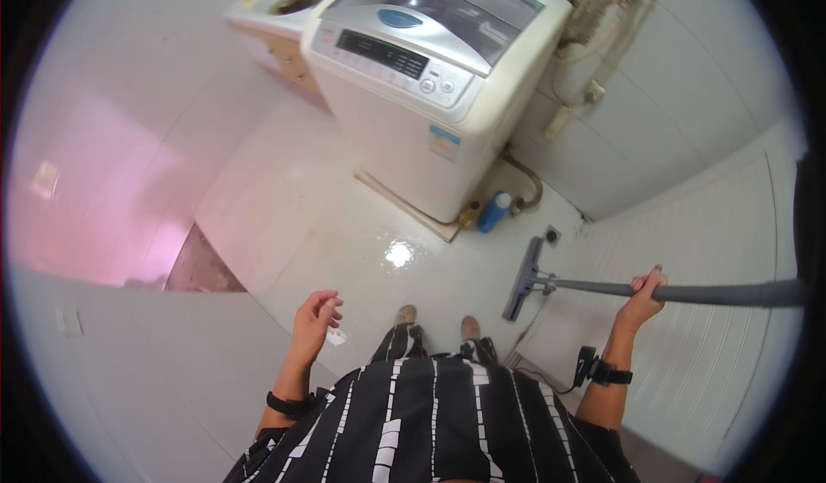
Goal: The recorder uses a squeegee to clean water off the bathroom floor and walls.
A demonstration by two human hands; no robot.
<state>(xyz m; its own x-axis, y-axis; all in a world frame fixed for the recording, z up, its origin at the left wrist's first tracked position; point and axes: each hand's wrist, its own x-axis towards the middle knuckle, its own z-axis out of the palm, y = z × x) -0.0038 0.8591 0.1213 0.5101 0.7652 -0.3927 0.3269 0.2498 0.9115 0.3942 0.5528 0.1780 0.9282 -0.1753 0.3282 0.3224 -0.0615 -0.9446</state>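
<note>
My right hand (644,298) is wrapped round the grey pole of a mop (716,295), out to my right. The mop's long, narrow grey-purple head (522,280) rests on the wet tiled floor, near a small floor drain (552,235). Thin rods join the head to the pole. My left hand (318,317) hangs over the floor on the other side, its fingers loosely bent and nothing in them.
A white top-loading washing machine (404,126) stands ahead on a low base. Beside its corner are a blue bottle (494,212) and a grey drain hose (529,178). A washbasin cabinet (284,57) is at the far left; a ribbed white panel (688,251) lies right.
</note>
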